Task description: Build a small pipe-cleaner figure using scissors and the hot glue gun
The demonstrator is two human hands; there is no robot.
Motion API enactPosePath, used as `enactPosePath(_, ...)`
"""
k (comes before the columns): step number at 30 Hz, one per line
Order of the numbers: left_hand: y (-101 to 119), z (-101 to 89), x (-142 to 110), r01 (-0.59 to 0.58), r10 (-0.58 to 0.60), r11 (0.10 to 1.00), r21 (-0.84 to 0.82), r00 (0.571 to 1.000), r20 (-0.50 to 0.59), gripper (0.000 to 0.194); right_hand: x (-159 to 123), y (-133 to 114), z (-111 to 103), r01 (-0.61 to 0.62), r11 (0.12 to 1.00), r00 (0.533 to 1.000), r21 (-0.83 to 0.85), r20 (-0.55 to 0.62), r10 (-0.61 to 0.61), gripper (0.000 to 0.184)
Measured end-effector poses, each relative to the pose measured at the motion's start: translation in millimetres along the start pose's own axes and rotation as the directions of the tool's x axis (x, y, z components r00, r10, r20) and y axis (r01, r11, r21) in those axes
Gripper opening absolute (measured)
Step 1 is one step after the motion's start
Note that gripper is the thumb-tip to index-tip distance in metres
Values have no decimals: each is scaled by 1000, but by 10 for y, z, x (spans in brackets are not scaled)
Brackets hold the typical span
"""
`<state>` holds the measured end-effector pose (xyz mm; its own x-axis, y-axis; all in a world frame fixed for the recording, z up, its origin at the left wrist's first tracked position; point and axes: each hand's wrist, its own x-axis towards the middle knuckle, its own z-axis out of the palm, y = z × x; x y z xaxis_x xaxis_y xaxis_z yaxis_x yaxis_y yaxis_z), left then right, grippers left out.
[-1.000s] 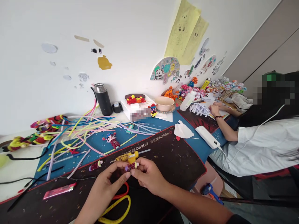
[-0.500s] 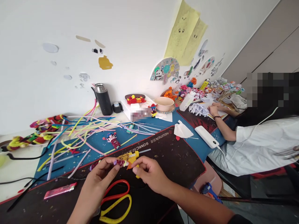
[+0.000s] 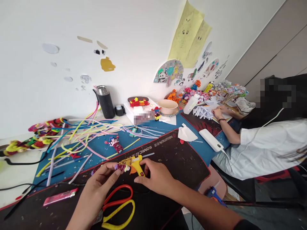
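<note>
Between the thumb and fingers of my left hand [image 3: 102, 180] is a small fuzzy pipe-cleaner piece [image 3: 122, 167], purple, dark red and pale yellow. Just beyond it lies a yellow hot glue gun [image 3: 137, 165] with an orange trigger and a glue stick at its back. My right hand [image 3: 157, 177] is at the gun's handle, thumb and index finger apart on either side; whether they touch it I cannot tell. Scissors [image 3: 119, 204] with one red and one yellow handle loop lie below, between my forearms. A pipe-cleaner doll [image 3: 115, 143] rests behind the gun.
Loose pipe cleaners [image 3: 79, 137] spread over the blue mat at left. A black thermos [image 3: 105, 102] and a beige bowl [image 3: 168, 107] stand by the wall. A pink packet [image 3: 60, 196] lies at front left. At right sit a white power bank [image 3: 211, 140] and a co-worker [image 3: 268, 153].
My right hand has shifted slightly right, its thumb and index finger spreading from near the orange trigger to around the glue gun's handle. My left hand keeps hold of the pipe-cleaner piece.
</note>
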<state>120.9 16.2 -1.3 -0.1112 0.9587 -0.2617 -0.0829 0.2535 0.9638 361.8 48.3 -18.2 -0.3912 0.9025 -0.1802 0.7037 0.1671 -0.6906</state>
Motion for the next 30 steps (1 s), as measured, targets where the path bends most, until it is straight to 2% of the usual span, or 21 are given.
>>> enactPosePath(3, 28, 0, -16, 2, -2, 1000, 17, 1000, 12, 50, 28, -67, 48, -29, 994, 1000, -106, -8, 28, 61)
enactPosePath(7, 10, -13, -24, -1, 1, 1000, 9, 1000, 16, 49, 42, -116, 111, -61, 986, 997, -158, -58, 53, 46)
enactPosePath(11, -72, -111, -20, -5, 5, 1000, 3, 1000, -15, 46, 49, -133, 101, -73, 991, 994, -116, -91, 63, 40)
enactPosePath(15, -45, -150, -68, 43, -43, 999, -6, 999, -16, 52, 75, -123, 59, -98, 995, 993, -7, -66, 97, 39)
enactPosePath(20, 78, 36, -153, 106, -120, 990, 95, 980, 158, 61, 122, 4, 99, -139, 965, 989, 223, -10, 145, 31)
enactPosePath(24, 39, 129, -155, 89, -120, 982, 168, 975, 185, 56, 158, 113, 147, -163, 901, 987, 403, 67, 149, 21)
enactPosePath(30, 113, 191, -217, 74, -100, 990, 123, 971, 219, 54, 175, 84, 156, -263, 738, 962, 621, 226, 153, 18)
